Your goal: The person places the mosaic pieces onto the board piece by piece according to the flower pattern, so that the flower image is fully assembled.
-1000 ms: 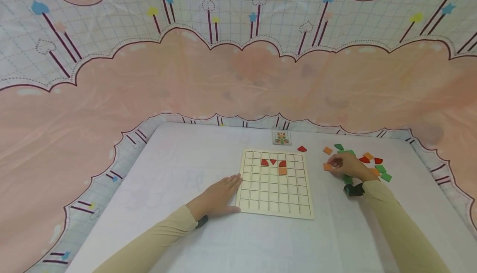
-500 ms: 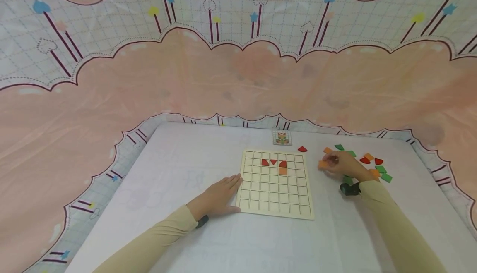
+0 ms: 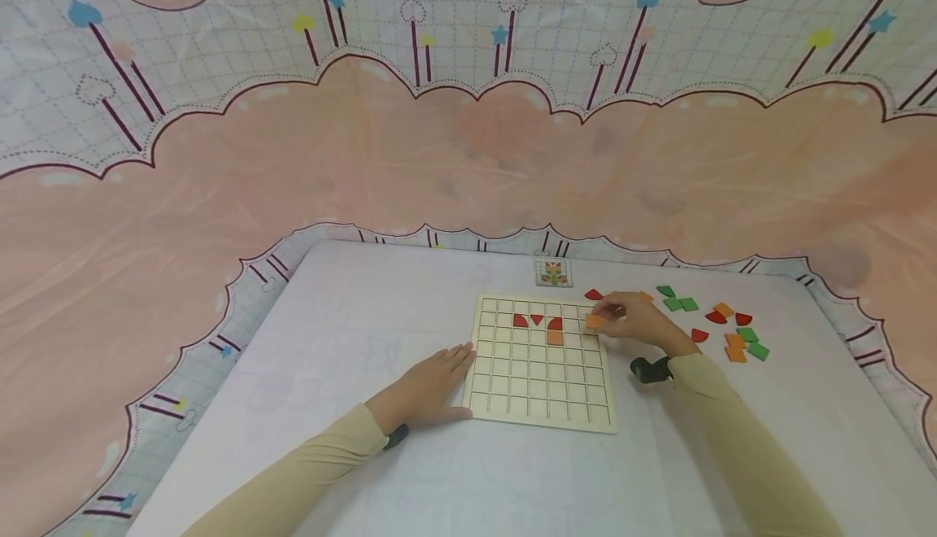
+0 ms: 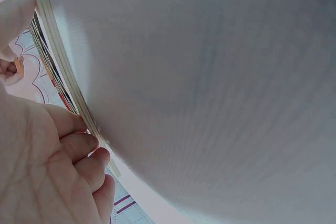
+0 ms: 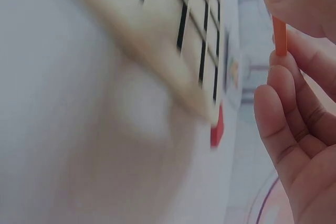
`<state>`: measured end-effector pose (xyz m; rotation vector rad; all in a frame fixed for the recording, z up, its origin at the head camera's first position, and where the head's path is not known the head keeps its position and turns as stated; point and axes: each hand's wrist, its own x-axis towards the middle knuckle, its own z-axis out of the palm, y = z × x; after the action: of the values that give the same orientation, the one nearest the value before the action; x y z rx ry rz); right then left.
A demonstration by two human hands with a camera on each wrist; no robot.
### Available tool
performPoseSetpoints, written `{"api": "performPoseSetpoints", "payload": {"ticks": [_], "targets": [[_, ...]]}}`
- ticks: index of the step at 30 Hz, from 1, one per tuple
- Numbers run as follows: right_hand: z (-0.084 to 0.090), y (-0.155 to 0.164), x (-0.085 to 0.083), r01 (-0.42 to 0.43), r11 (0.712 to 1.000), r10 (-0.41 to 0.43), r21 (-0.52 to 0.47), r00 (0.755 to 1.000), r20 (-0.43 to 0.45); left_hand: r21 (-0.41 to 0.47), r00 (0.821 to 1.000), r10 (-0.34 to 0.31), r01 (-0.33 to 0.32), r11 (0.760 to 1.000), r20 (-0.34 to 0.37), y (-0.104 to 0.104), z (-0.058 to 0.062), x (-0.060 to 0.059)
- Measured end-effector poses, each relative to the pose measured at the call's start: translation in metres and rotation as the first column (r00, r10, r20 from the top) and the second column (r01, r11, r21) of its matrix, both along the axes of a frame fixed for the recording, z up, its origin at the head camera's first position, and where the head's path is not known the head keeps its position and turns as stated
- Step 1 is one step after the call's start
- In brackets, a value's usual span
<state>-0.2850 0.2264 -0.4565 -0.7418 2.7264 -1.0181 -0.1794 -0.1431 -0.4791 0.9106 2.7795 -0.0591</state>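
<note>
My right hand [image 3: 640, 324] pinches a square orange tile [image 3: 594, 321] between thumb and fingers, above the right edge of the pale wooden grid board [image 3: 512, 395]. The right wrist view shows that tile [image 5: 280, 27] edge-on, raised off the board. On the board lie a red quarter-round tile [image 3: 520, 320], a small red triangle [image 3: 537, 319], another red tile [image 3: 555, 324] and, directly below that one, an orange square [image 3: 555, 338]. At the board's left side rests my left hand [image 3: 428, 382]; its fingertips and thumb touch the edge, as the left wrist view [image 4: 47, 150] also shows.
Behind the board lies a small pattern card [image 3: 553, 272], with a red tile [image 3: 594, 294] to its right. Several loose green [image 3: 688, 304], orange [image 3: 735, 354] and red tiles [image 3: 699, 335] are scattered on the white table at right. A patterned cloth [image 3: 468, 163] hangs behind.
From the loose tiles, my right hand has moved left with the orange tile to above the board's right edge, uncovering green and red tiles. The left hand has stayed put.
</note>
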Motion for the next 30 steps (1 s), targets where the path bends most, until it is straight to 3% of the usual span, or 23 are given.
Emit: {"api": "performPoseSetpoints", "payload": {"ticks": [10,17,30], "targets": [[-0.004,-0.039,0.000,-0.087,0.995,0.087,-0.045,0.996,0.011,0.017,1.000,-0.007,0.007,1.000,-0.002,-0.001,0.002,0.001],[-0.007,-0.058,-0.002,-0.094,0.996,0.094,-0.006,0.995,0.042,0.014,1.000,-0.003,0.003,1.000,0.003,-0.001,0.002,0.000],[-0.017,-0.079,-0.007,-0.116,0.993,0.117,-0.020,0.991,0.072,0.009,1.000,-0.004,0.004,1.000,0.007,-0.001,-0.001,0.000]]}}
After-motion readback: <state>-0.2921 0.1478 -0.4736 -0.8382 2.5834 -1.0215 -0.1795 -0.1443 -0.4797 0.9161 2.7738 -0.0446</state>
